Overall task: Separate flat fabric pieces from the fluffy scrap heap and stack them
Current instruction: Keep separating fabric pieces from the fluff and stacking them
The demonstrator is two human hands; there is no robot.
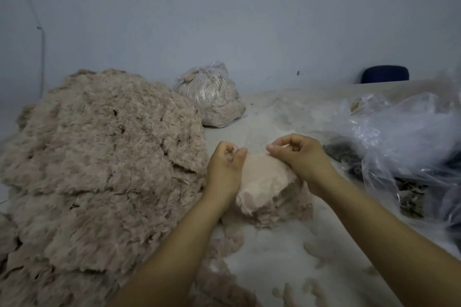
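Far left: large heap of fluffy beige-grey fabric scraps point(99, 157), piled high on the pale table surface point(287, 257), spreading from the wall side down to the near edge. Behind its right shoulder, against the light blue wall point(224, 20): knotted clear plastic bag stuffed with the same beige fluff point(212, 97), standing apart from the hands.

Just right of the heap: left hand point(225, 167), fingers curled, thumb and fingertips pinching the far left edge of a flat pale pink fabric piece point(264, 182). Piece lying topmost on a small stack of similar pieces with fluffy beige edges point(279, 207), resting on the table between the two forearms, touching the heap's right flank or just beside it; which, cannot tell. A tuft of fluff visible inside the left hand's curl.

Next: right hand point(299, 154), fingers likewise curled, thumb and forefinger pinching the same piece's far right edge, wrist lying over the stack's right side.

In front, on the table: scattered small beige scraps point(314, 247).

Far right: crumpled clear plastic bags point(399, 137) with dark scraps point(344, 154) inside and beneath. Behind them, by the wall: dark blue rounded chair back point(385, 73).
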